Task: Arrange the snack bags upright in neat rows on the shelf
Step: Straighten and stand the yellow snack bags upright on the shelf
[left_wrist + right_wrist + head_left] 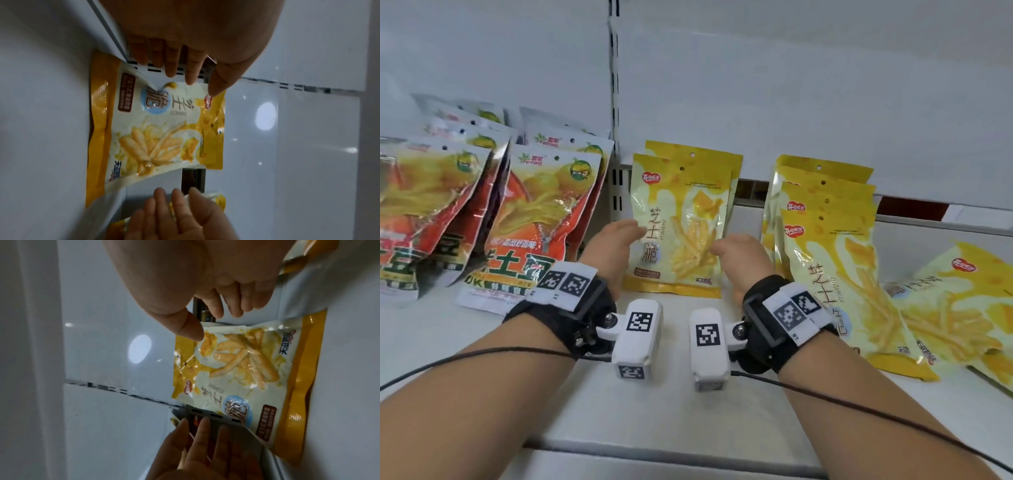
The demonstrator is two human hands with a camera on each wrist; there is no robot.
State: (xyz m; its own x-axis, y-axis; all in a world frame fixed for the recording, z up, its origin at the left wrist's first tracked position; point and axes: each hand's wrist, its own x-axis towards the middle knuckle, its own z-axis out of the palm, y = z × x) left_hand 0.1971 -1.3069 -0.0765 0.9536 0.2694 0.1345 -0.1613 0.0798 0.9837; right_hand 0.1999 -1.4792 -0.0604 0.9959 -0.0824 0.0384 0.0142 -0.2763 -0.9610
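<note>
A glossy yellow snack bag (pixel 676 226) printed 芝士脆, with fries pictured, stands upright at centre frame on the white shelf (pixel 654 394). The left hand (pixel 610 247) and right hand (pixel 743 258) flank it with fingers relaxed and spread, gripping nothing.

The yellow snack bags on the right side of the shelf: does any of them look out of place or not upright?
Yes. At the far right, one yellow bag lies tipped over on the shelf, slanting instead of standing. The stack beside it leans back unevenly. The centre bag, between both hands, stands upright.
</note>
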